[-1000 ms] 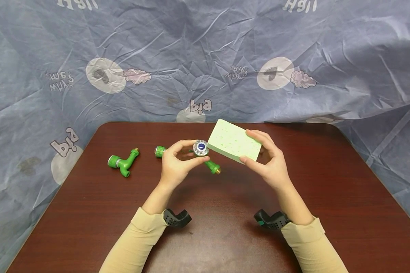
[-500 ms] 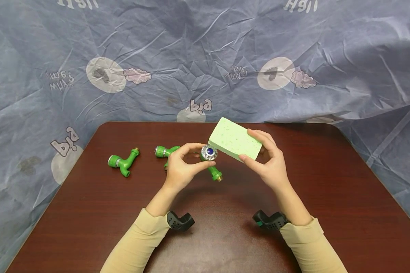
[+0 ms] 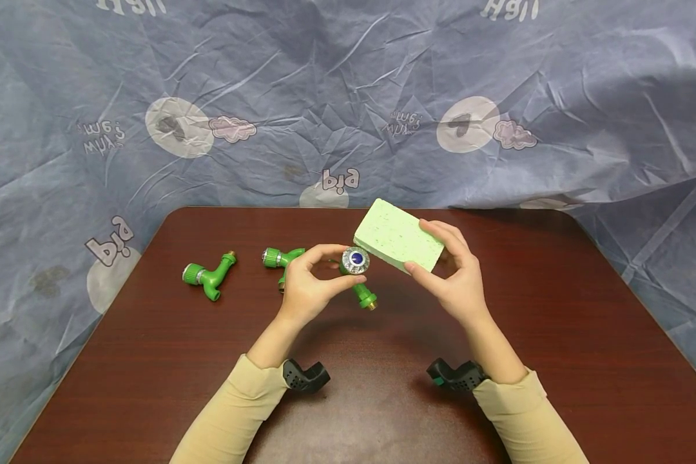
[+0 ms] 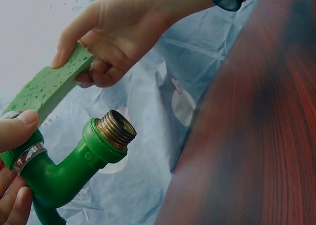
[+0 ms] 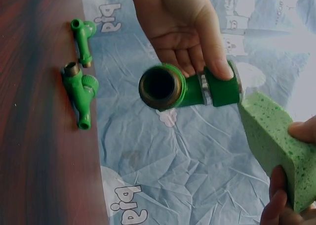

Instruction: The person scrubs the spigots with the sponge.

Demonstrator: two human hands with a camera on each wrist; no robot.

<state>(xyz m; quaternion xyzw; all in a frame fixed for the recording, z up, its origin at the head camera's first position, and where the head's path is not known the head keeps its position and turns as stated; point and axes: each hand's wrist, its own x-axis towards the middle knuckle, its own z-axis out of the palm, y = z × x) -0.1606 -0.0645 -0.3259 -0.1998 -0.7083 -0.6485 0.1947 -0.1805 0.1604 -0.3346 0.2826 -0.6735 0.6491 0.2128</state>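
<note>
Held up above the table, a green tap (image 3: 364,295) with a blue-centred silver cap is gripped by my left hand (image 3: 310,283) around its knob. Its brass threaded end shows plainly in the left wrist view, on the green tap body (image 4: 74,173). My right hand (image 3: 458,277) pinches a pale green sponge (image 3: 399,235) by its right end, thumb below and fingers above. In the right wrist view a corner of the sponge (image 5: 269,131) meets the capped end of the tap's knob (image 5: 224,89).
Two more green taps lie on the dark red-brown table (image 3: 151,348): one tap (image 3: 210,276) at the left, another tap (image 3: 275,258) partly behind my left hand. A wrinkled blue printed cloth (image 3: 336,96) hangs beyond the table's far edge.
My left hand has moved right and slightly down with the tap, uncovering more of the tap behind it. The sponge has shifted slightly up; over the last half second little moves.
</note>
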